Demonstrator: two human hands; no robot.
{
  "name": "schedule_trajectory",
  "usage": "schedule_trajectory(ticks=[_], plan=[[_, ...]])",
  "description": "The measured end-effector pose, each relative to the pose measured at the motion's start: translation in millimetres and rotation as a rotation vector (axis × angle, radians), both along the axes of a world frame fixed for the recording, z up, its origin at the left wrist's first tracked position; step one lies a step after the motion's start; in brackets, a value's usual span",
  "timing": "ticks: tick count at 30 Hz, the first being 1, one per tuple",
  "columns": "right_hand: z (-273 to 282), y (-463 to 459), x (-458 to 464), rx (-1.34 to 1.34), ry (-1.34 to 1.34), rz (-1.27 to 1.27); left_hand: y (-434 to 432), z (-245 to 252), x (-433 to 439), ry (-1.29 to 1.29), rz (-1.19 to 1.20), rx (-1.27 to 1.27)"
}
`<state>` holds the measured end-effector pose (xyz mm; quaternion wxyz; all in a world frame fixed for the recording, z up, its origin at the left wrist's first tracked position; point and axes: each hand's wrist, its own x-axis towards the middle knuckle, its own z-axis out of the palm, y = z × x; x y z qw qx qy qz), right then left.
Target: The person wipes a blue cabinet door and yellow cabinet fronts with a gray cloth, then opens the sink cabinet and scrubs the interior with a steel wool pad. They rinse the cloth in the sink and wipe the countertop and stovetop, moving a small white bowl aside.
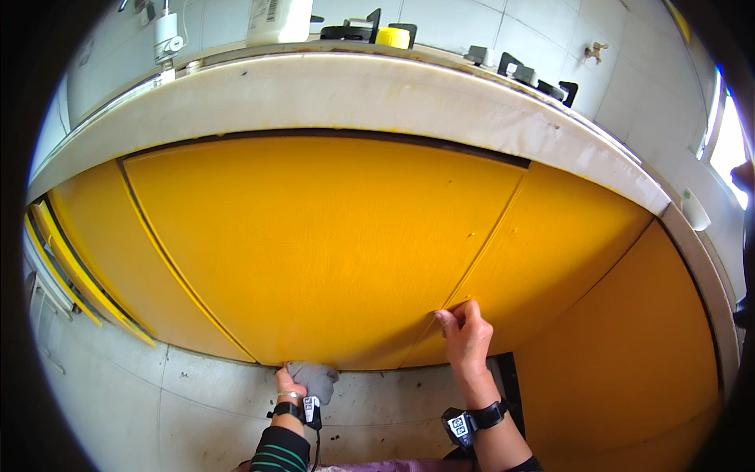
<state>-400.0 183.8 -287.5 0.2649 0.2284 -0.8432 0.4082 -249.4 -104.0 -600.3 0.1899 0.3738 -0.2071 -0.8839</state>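
Before me is a yellow painted cabinet door (330,236), flush with the panels beside it. My left hand (289,380) grips a grey cloth (312,377) at the door's lower edge; part of the fingers is hidden behind the cloth. My right hand (469,339) is at the seam between the door and the yellow right-hand panel (542,236). Its thumb points at the door side and its curled fingers lie by the seam; whether they pinch anything is hidden. Straps with small devices circle both wrists.
Above the door runs a pale countertop edge (354,91). On it stand a white bottle (280,23), a yellow cap (393,38) and black stove supports (348,33). Yellow panels (76,265) stick out at left. Another yellow panel (649,336) angles in at right. Light tiles (206,407) cover the floor.
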Motion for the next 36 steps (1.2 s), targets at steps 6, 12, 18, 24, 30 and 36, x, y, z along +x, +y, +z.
schedule_trajectory(ticks=[6,12,18,24,30,36], plan=[[-3.2,3.9,9.2,-0.009,-0.146,0.005,-1.4,-4.1,-1.0,-0.132,0.068,0.04],[-8.9,2.1,14.4,0.043,-0.047,0.051,-6.0,-8.4,-1.3,-0.063,0.052,0.067],[-18.2,9.2,13.1,0.027,-0.074,0.095,-8.5,-10.8,1.4,-0.006,0.0,0.024],[-36.0,11.5,16.7,0.031,-0.187,0.138,-19.8,-21.1,2.3,-0.147,0.081,0.08],[-78.2,9.9,24.3,0.196,-0.382,0.413,-8.0,25.0,5.9,-0.622,0.177,0.081],[-112.8,-11.9,34.7,0.473,-0.601,0.918,56.2,178.5,22.5,-0.032,-0.301,-0.008]])
